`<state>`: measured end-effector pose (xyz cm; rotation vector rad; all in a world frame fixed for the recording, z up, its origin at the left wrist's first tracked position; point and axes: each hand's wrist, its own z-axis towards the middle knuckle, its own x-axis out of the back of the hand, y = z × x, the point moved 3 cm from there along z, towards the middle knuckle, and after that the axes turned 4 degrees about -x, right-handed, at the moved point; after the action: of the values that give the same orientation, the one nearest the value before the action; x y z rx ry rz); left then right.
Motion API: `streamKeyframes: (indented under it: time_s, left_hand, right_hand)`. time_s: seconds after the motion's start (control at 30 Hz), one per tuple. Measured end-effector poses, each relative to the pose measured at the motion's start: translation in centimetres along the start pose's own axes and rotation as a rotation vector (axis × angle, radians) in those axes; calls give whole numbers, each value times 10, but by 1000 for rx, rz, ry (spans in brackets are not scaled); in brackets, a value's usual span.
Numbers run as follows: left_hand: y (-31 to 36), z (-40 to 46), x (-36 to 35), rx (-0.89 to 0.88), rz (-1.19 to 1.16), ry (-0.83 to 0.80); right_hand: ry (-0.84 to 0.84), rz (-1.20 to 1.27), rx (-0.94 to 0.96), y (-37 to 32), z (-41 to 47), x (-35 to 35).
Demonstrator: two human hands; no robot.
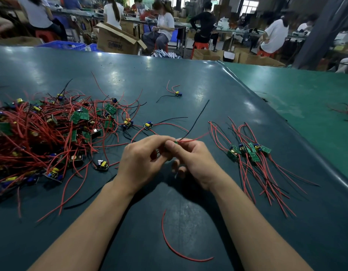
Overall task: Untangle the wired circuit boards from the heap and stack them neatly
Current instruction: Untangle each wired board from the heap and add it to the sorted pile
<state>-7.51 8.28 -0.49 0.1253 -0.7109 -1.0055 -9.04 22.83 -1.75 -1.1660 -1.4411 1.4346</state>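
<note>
- Workshop floor: dark green mat-covered table (188, 79) in front, seated workers (165, 26) at benches behind, open cardboard boxes (116, 39) and blue crates (61, 45) beyond the far edge.
- Heap of wired circuit boards (46, 133) on the left of the table: small green boards with yellow and blue components, red and black leads thoroughly snarled.
- Sorted stack (247, 151) on the right: several boards overlapping in a short row, leads fanned out towards the near-right and the far-left.
- Both hands meet at table centre, raised just above the mat.
- Left hand (142, 159): fingers curled, tips bunched against the right hand's around a small board (176, 142); only a green sliver of it shows.
- Right hand (190, 159): thumb and forefinger pinch the same board; lower fingers curled under, blurred.
- From the pinch a red lead (196, 138) runs right and a black lead (198, 116) runs up towards the far side.
- Two loose boards (148, 125) lie between heap and hands.
- One single board (178, 93) sits alone further back.
- Stray red wire (169, 243) lies curved on the mat, between the forearms, near edge.
</note>
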Motion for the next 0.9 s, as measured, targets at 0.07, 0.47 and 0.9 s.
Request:
streamKeyframes:
  time_s: [0.07, 0.47, 0.9]
  left_hand:
    - [-1, 1, 1, 31, 4, 19]
    - [-15, 4, 18, 79, 315, 167]
    - [-20, -2, 44, 210, 523, 449]
  right_hand:
    - [48, 24, 48, 0, 1, 1]
    - [421, 51, 117, -22, -5, 33]
    - [906, 736, 184, -16, -18, 60]
